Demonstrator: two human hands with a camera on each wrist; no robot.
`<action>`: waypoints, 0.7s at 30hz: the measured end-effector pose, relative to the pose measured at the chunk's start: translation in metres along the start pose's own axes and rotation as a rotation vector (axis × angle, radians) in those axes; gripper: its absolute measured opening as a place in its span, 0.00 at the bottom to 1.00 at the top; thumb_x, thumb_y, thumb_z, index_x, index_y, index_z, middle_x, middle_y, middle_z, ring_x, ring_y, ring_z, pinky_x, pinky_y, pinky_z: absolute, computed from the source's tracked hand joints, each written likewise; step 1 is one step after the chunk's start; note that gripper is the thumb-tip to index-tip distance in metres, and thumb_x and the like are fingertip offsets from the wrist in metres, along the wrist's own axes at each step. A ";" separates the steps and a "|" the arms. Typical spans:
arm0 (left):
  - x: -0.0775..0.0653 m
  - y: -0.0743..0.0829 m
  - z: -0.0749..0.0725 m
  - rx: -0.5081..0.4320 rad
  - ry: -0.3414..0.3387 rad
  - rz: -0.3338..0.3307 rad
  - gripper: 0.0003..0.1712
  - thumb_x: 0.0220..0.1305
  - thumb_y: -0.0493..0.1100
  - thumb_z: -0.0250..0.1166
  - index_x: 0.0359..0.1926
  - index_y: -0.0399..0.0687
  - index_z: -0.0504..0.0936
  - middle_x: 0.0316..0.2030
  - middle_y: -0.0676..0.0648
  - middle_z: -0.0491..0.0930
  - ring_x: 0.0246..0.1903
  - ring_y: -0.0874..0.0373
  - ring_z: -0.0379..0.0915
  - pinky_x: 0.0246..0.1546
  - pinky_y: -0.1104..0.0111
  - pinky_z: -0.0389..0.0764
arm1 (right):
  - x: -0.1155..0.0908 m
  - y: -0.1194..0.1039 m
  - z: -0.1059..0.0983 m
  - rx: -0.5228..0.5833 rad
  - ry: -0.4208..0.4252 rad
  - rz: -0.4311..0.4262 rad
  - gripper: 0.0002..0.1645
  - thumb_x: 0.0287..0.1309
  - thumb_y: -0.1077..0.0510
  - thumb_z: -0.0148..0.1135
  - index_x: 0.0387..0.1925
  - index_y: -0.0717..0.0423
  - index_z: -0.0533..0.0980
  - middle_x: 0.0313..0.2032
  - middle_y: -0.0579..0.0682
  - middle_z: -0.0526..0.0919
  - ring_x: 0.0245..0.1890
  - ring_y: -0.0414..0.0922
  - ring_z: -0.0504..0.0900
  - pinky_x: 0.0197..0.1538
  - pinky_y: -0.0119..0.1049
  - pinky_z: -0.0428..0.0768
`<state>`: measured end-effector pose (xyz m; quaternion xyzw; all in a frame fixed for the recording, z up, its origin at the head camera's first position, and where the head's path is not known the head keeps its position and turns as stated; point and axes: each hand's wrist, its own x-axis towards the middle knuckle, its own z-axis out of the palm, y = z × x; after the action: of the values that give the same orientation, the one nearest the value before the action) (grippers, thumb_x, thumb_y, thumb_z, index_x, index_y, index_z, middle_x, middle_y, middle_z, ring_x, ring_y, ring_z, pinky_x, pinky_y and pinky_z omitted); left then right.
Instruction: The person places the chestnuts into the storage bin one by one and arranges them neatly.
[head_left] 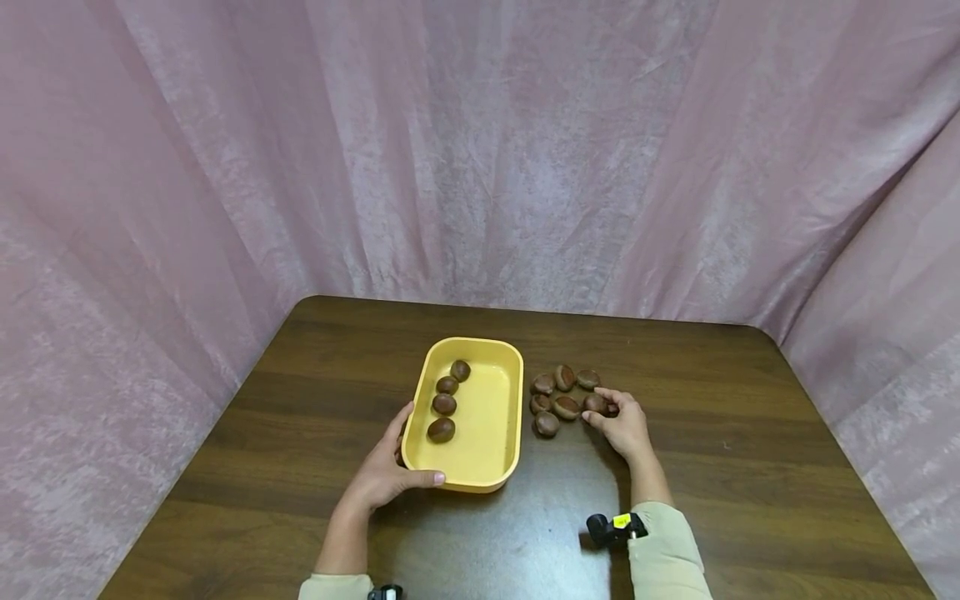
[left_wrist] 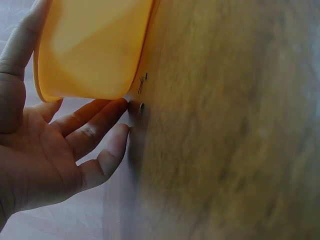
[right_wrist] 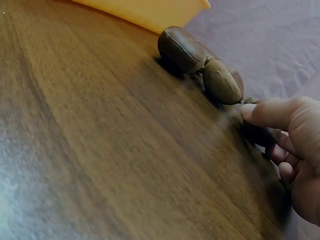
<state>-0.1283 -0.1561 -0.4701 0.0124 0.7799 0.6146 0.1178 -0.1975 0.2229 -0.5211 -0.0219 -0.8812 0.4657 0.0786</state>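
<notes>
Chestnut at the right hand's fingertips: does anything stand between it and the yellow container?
Yes: loose chestnuts lie on the table between the pinched chestnut and the yellow container, whose raised right wall also stands there. Nothing visible blocks a path above them.

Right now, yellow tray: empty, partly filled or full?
Partly filled: the yellow tray holds four chestnuts along its left side; the right is bare.

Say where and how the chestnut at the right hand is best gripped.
Probably a pinch by the right hand across the rounded sides of the chestnut, from the near right: the other chestnuts lie mostly left of it and beyond, and its rounded shell offers no handle.
</notes>
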 end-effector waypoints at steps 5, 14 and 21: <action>-0.012 0.016 0.000 -0.012 -0.034 0.009 0.67 0.36 0.36 0.80 0.72 0.48 0.45 0.51 0.31 0.71 0.44 0.39 0.73 0.40 0.61 0.74 | -0.005 -0.008 -0.002 -0.012 0.013 0.012 0.28 0.47 0.62 0.70 0.52 0.66 0.75 0.42 0.62 0.74 0.41 0.54 0.72 0.43 0.44 0.68; -0.013 0.022 0.000 0.011 -0.019 0.015 0.67 0.36 0.36 0.80 0.72 0.47 0.45 0.52 0.31 0.71 0.44 0.40 0.73 0.40 0.60 0.73 | -0.009 -0.042 -0.011 0.066 -0.070 -0.022 0.28 0.48 0.63 0.70 0.53 0.66 0.74 0.47 0.63 0.74 0.43 0.54 0.72 0.45 0.45 0.70; -0.011 0.022 0.000 0.012 -0.015 0.014 0.67 0.36 0.37 0.80 0.72 0.47 0.46 0.54 0.32 0.70 0.46 0.41 0.72 0.42 0.60 0.73 | -0.002 -0.071 -0.009 0.136 -0.170 -0.088 0.29 0.46 0.64 0.71 0.51 0.67 0.74 0.40 0.59 0.79 0.39 0.52 0.76 0.41 0.41 0.73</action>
<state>-0.1208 -0.1528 -0.4472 0.0234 0.7826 0.6106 0.1193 -0.1913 0.1895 -0.4578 0.0620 -0.8511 0.5206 0.0252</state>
